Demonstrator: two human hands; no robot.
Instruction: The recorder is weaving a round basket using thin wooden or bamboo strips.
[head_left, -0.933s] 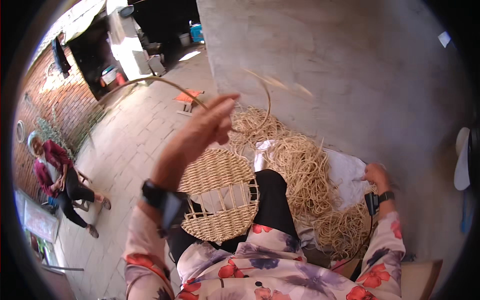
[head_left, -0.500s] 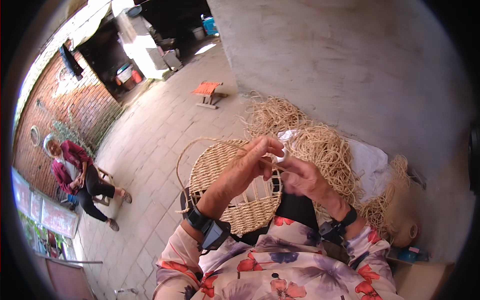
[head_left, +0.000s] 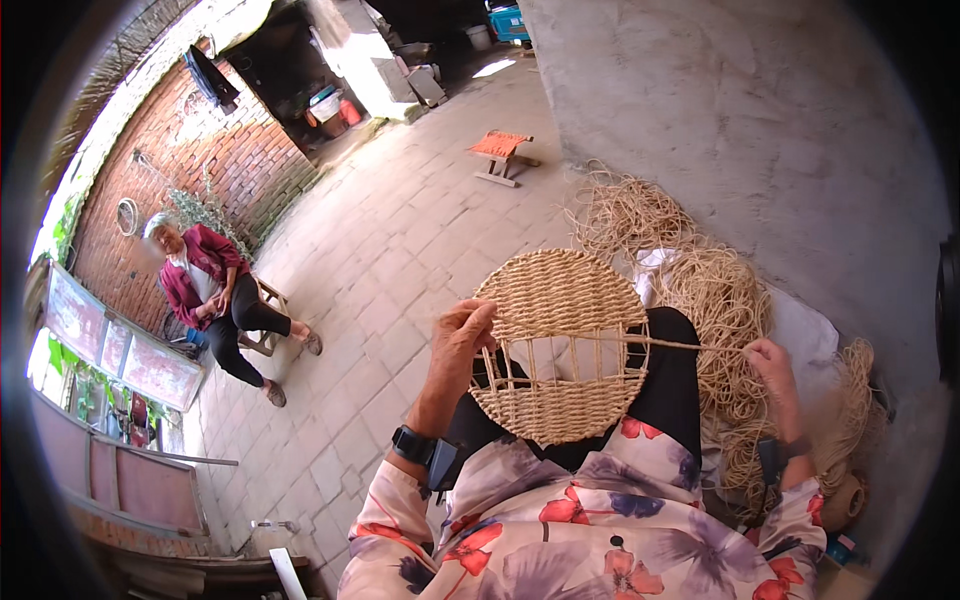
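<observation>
A round woven piece of tan twisted cord (head_left: 565, 290) rests on my lap, tilted toward me. Tight weaving fills its far and near parts; between them is an unfilled band crossed by bare strands. My left hand (head_left: 465, 328) is closed at the piece's left edge, its fingertips pinched on the rim. Out to the right, my right hand (head_left: 772, 368) pinches a cord (head_left: 700, 347) that runs straight and taut from the open band. The exact hold of the left fingertips is partly hidden.
Heaps of loose cord (head_left: 715, 300) lie on a white sheet (head_left: 800, 325) along the grey wall (head_left: 720, 110) at right. A low stool with an orange seat (head_left: 502, 143) stands ahead on the paving. At left, a person (head_left: 215, 275) sits on a stool near a brick wall.
My hands have parted from close together above the woven piece. The right has drawn the cord out to the right, and the loose loop at left is gone. The whole view has shifted.
</observation>
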